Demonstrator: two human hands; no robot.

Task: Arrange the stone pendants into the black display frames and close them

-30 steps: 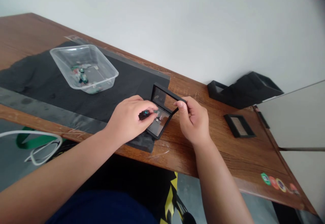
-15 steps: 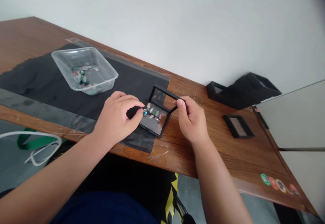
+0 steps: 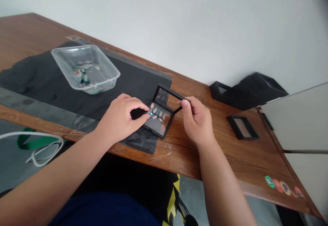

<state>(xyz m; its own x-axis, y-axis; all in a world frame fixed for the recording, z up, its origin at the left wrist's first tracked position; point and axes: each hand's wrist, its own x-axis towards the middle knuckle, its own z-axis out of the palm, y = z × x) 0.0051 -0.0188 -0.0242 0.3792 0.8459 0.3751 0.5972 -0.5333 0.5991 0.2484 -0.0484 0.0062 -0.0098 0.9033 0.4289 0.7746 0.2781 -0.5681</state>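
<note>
My left hand [image 3: 120, 118] has drawn back to the left edge of the open case [image 3: 161, 125]. The stones [image 3: 156, 112] it covered now lie in a row inside. My fingertips pinch at the teal one, but whether they grip it I cannot tell. My right hand [image 3: 198, 120] still clamps the lid [image 3: 167, 99] open.

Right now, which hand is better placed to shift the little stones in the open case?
Probably the left hand: its fingertips sit at the stones in the case, while the right hand pinches the raised lid.
</note>
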